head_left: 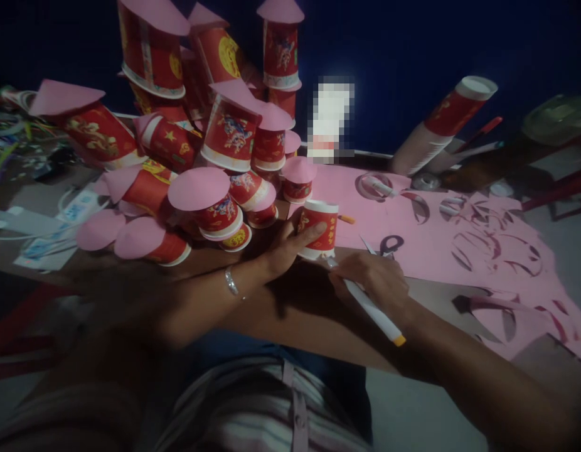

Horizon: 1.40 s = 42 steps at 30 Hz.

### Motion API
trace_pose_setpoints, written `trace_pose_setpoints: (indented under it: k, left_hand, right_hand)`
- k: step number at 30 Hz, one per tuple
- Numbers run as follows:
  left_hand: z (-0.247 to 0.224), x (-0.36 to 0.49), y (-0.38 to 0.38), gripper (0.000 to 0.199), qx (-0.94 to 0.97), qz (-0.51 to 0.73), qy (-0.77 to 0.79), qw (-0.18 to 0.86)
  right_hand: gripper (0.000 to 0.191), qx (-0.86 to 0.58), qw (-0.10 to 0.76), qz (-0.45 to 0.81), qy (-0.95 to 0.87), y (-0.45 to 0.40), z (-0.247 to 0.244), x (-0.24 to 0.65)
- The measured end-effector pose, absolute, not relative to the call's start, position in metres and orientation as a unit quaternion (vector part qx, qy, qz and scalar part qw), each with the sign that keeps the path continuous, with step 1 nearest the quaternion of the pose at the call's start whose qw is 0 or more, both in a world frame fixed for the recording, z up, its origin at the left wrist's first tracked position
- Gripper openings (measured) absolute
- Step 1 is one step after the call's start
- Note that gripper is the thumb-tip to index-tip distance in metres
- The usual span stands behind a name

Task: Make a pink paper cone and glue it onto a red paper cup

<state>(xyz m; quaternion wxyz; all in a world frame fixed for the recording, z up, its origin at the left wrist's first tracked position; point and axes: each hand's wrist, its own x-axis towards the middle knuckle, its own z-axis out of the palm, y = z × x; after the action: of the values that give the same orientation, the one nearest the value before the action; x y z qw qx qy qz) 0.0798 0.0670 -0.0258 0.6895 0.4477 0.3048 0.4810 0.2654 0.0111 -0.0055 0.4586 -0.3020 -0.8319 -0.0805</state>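
Note:
My left hand (pixel 295 245), with a silver bracelet at the wrist, is closed round a small red paper cup (pixel 324 233) with gold print. The cup stands on the table with white bands at its top and bottom. In my right hand (pixel 373 279) is a long white tool with a yellow end (pixel 373 312). Its front tip meets the lower edge of the cup, and I cannot make out its exact kind. Behind the cup lie black-handled scissors (pixel 391 245) and a small orange object (pixel 346 219) on pink paper (pixel 342 188).
Red paper cups with pink cone tops (pixel 199 188) crowd the left, some stacked. Pink paper scraps (pixel 497 242) spread over the right. A stack of cups (pixel 453 110) leans at the back right. A white power strip (pixel 22 220) with cables lies far left.

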Motion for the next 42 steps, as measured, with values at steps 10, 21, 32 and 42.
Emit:
trace_pose_setpoints:
  k: [10, 21, 32, 42]
  left_hand:
    - [-0.0291, 0.0801, 0.0690, 0.055, 0.430, 0.481, 0.311, 0.698]
    - [-0.0304, 0.0775, 0.0690, 0.055, 0.437, 0.469, 0.314, 0.701]
    - [-0.0285, 0.0772, 0.0706, 0.049, 0.461, 0.475, 0.292, 0.690]
    - [-0.0255, 0.0788, 0.0694, 0.047, 0.476, 0.481, 0.294, 0.675]
  right_hand:
    - [0.015, -0.304, 0.468, -0.077, -0.826, 0.0131, -0.0047, 0.2650]
    - [0.016, -0.292, 0.464, -0.049, -0.835, 0.0138, -0.0075, 0.2666]
    - [0.011, -0.301, 0.460, -0.052, -0.834, 0.0117, -0.0037, 0.2657]
    - [0.015, -0.302, 0.442, -0.044, -0.844, 0.0103, -0.0035, 0.2677]
